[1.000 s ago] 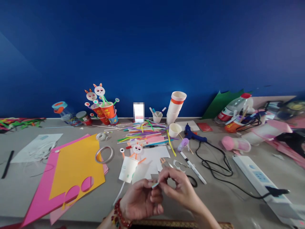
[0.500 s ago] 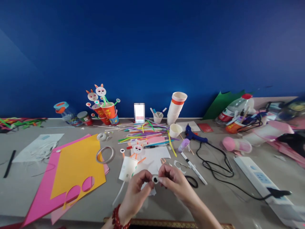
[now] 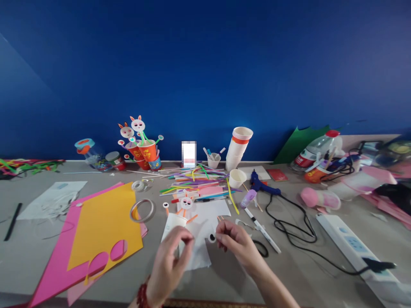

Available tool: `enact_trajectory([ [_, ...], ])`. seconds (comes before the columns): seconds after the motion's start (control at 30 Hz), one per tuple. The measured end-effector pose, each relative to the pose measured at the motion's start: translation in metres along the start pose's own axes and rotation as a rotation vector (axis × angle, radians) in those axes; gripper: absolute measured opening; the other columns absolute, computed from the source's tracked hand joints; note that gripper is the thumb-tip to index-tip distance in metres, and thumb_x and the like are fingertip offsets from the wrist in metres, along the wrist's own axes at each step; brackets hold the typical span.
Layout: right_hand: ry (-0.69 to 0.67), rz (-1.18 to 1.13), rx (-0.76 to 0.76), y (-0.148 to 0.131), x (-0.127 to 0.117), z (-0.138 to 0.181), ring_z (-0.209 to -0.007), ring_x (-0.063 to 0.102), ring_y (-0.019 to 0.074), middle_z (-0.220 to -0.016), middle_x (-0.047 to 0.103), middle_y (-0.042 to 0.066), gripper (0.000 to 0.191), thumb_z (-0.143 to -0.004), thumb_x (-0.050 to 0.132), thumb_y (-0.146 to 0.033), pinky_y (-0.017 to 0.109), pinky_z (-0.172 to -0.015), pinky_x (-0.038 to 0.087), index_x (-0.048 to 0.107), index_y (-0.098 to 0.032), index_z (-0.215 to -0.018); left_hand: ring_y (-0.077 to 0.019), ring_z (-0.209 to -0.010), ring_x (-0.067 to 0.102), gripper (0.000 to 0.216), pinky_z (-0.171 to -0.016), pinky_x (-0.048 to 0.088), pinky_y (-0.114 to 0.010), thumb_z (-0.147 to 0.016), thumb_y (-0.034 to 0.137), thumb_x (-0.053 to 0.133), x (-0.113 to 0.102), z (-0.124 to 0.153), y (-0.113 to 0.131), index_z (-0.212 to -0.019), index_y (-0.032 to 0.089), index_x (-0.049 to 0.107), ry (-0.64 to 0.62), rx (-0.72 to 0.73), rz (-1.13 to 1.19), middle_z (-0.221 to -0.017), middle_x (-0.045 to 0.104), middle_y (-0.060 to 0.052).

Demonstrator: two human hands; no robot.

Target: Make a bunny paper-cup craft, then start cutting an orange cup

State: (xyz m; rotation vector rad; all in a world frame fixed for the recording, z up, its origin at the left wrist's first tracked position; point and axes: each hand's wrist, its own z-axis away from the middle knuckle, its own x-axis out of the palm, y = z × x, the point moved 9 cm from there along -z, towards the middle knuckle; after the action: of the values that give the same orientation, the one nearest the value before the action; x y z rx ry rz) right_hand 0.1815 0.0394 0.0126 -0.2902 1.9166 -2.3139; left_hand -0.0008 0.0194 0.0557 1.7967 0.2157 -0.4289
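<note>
Head view. The right hand (image 3: pixel 236 241) pinches a small paper eye disc (image 3: pixel 212 238), white with a black centre, between thumb and forefinger and holds it just above the white paper sheet (image 3: pixel 205 222). The left hand (image 3: pixel 170 261) hovers just left of the disc, its fingers curled loosely inward with the tips nearly meeting and nothing visible between them; a red bead bracelet (image 3: pixel 141 296) circles its wrist. Directly behind the left hand, a white paper cup figure (image 3: pixel 173 222) lies on the sheet, fitted with orange straw limbs and a round face. Left of the cup figure, a tape ring (image 3: pixel 142 210) rests at the edge of a yellow card (image 3: pixel 102 226), which overlaps a pink card (image 3: pixel 61 265) with round cut-outs. Behind the cup figure, a scatter of coloured straws (image 3: pixel 195 179) covers the grey table (image 3: pixel 289 273), and farther back stand decorated red cups (image 3: pixel 146 150) topped with rabbit faces. Right of the cup figure lie a white pen (image 3: pixel 261 229), a blue glue gun (image 3: pixel 261 185) with a black cord, a stack of white cups (image 3: pixel 239 147) and, at the far right, a white power strip (image 3: pixel 348 246)
</note>
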Motion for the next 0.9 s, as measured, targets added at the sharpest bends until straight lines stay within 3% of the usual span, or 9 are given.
enact_trajectory([
  [0.03, 0.019, -0.007, 0.004, 0.001, -0.003, -0.002, -0.055, 0.049, 0.0114, -0.059, 0.057, -0.003, 0.015, -0.075, 0.064, -0.030, 0.023, -0.053, 0.038, 0.056, -0.018, -0.070, -0.0211, -0.089, 0.061, 0.012, -0.084, 0.047, -0.033, -0.093, 0.032, 0.055, -0.022, -0.001, -0.003, -0.091, 0.021, 0.061, 0.127, 0.042, -0.096, -0.091, 0.065, -0.006],
  [0.1, 0.048, -0.024, 0.003, 0.003, -0.007, -0.005, -0.055, 0.049, 0.0119, -0.059, 0.057, -0.002, 0.017, -0.076, 0.064, -0.032, 0.023, -0.054, 0.039, 0.057, -0.018, -0.069, -0.0227, -0.089, 0.062, 0.017, -0.084, 0.048, -0.036, -0.092, 0.039, 0.056, -0.059, -0.002, -0.023, -0.095, 0.022, 0.058, 0.337, -0.009, -0.230, -0.094, 0.064, -0.007],
  [0.17, 0.064, -0.044, 0.002, 0.005, -0.007, -0.007, -0.056, 0.050, 0.0122, -0.059, 0.056, -0.002, 0.020, -0.077, 0.064, -0.035, 0.024, -0.054, 0.039, 0.057, -0.018, -0.068, -0.0233, -0.085, 0.064, 0.031, -0.078, 0.051, -0.036, -0.088, 0.049, 0.058, -0.074, -0.006, -0.051, -0.104, 0.023, 0.054, 0.345, -0.130, -0.280, -0.096, 0.063, -0.007],
  [0.3, 0.055, -0.053, 0.020, 0.010, 0.002, -0.010, -0.056, 0.050, 0.0127, -0.060, 0.057, -0.002, 0.023, -0.077, 0.067, -0.038, 0.025, -0.056, 0.040, 0.058, -0.018, -0.069, -0.0254, -0.083, 0.068, 0.056, -0.077, 0.053, -0.041, -0.084, 0.056, 0.060, -0.062, -0.013, -0.084, -0.126, 0.022, 0.045, 0.177, -0.261, -0.330, -0.094, 0.068, -0.005],
  [0.5, 0.039, -0.029, 0.013, 0.010, 0.005, -0.012, -0.059, 0.051, 0.0132, -0.062, 0.059, -0.001, 0.024, -0.079, 0.067, -0.038, 0.025, -0.059, 0.041, 0.058, -0.018, -0.069, -0.0269, -0.090, 0.069, 0.063, -0.082, 0.052, -0.043, -0.085, 0.051, 0.063, -0.037, -0.013, -0.090, -0.135, 0.022, 0.038, 0.126, -0.293, -0.115, -0.096, 0.069, -0.005],
  [0.7, 0.065, -0.013, -0.077, -0.004, -0.012, -0.007, -0.063, 0.051, 0.0145, -0.065, 0.058, 0.000, 0.026, -0.083, 0.066, -0.041, 0.026, -0.061, 0.040, 0.059, -0.018, -0.072, -0.0296, -0.127, 0.054, 0.065, -0.100, 0.049, -0.040, -0.085, 0.042, 0.066, -0.028, -0.004, -0.066, -0.140, 0.023, 0.036, 0.186, -0.187, 0.242, -0.138, 0.054, -0.015],
  [0.8, 0.102, 0.011, -0.173, -0.025, -0.021, -0.002, -0.068, 0.051, 0.0161, -0.068, 0.056, 0.000, 0.025, -0.086, 0.065, -0.039, 0.026, -0.062, 0.040, 0.059, -0.019, -0.073, -0.0310, -0.127, 0.054, 0.058, -0.103, 0.047, -0.042, -0.087, 0.036, 0.066, -0.017, -0.003, -0.045, -0.138, 0.024, 0.042, 0.113, -0.128, 0.245, -0.138, 0.054, -0.014],
  [0.9, 0.131, 0.009, -0.259, -0.048, -0.025, 0.004, -0.077, 0.052, 0.0181, -0.079, 0.056, 0.003, 0.022, -0.085, 0.064, -0.035, 0.027, -0.064, 0.041, 0.058, -0.020, -0.070, -0.0323, -0.125, 0.054, 0.050, -0.100, 0.048, -0.042, -0.083, 0.032, 0.069, -0.017, -0.003, -0.025, -0.129, 0.024, 0.053, 0.174, -0.020, 0.169, -0.133, 0.054, -0.012],
])
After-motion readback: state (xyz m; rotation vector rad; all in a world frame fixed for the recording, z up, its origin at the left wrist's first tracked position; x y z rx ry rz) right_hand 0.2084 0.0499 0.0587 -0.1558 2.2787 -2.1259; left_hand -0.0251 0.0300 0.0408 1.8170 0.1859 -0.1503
